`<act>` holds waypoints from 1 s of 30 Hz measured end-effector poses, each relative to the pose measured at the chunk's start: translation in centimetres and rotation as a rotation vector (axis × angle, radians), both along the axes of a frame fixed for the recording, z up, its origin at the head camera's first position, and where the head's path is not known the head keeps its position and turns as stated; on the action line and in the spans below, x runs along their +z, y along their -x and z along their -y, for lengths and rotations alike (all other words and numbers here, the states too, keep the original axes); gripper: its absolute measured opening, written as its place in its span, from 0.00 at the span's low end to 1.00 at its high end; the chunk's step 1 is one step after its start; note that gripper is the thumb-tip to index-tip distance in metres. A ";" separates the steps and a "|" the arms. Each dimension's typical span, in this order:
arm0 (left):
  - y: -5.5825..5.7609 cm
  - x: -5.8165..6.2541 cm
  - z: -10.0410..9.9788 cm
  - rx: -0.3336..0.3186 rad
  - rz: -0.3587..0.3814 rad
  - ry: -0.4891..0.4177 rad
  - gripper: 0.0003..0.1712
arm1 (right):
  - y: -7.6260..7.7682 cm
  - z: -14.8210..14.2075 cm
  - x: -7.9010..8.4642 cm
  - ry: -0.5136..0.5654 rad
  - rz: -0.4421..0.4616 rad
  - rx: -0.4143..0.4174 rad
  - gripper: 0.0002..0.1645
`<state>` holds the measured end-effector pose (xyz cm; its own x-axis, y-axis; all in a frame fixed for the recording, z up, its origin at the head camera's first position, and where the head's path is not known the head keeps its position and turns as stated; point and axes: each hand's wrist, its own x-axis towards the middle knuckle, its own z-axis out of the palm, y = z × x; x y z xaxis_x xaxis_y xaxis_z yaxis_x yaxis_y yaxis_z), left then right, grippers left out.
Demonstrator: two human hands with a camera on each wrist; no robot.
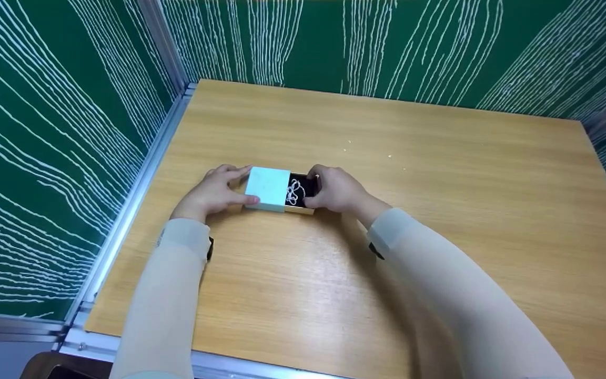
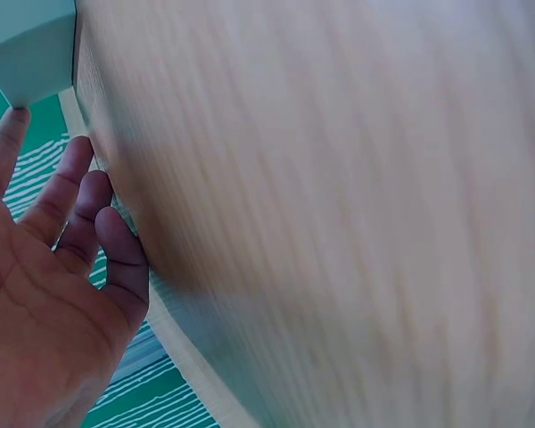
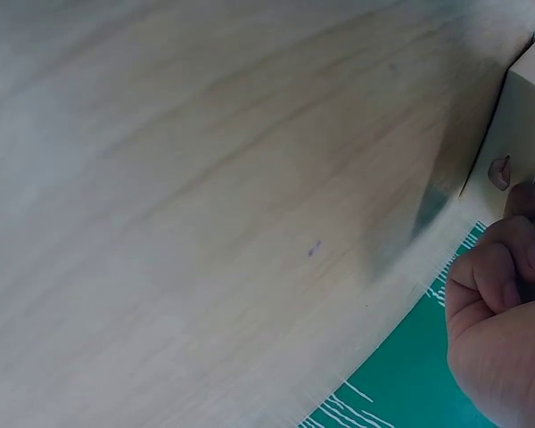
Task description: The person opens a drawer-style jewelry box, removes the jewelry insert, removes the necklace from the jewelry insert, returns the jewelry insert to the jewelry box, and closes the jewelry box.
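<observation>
A turquoise jewelry box [image 1: 268, 185] lies on the table, its drawer [image 1: 299, 210] partly out to the right. A silver chain [image 1: 293, 192] lies on the drawer's black lining. My left hand [image 1: 212, 193] holds the box's sleeve at its left end, thumb on the near edge and forefinger at the far corner; its other fingers lie loose in the left wrist view. My right hand [image 1: 339, 188] grips the drawer's outer end with bent fingers, thumb and forefinger at its two sides. In the right wrist view a small pull tab [image 3: 499, 172] shows on the drawer's end. The right thumb tip lies close to the chain.
The wooden tabletop [image 1: 440, 200] carries a few tiny white specks [image 1: 390, 156] beyond the hands. Green panels [image 1: 324, 47] with white wavy lines stand behind and at the sides, set in metal rails [image 1: 124, 210]. A dark brown object [image 1: 61, 366] shows at the lower left.
</observation>
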<state>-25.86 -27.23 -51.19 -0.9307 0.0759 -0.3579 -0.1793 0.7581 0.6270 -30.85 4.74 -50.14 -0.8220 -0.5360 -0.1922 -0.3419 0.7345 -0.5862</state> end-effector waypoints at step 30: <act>-0.2 0.2 -0.1 -0.014 -0.012 0.004 0.60 | 0.0 -0.4 1.0 -0.023 -0.052 0.024 0.41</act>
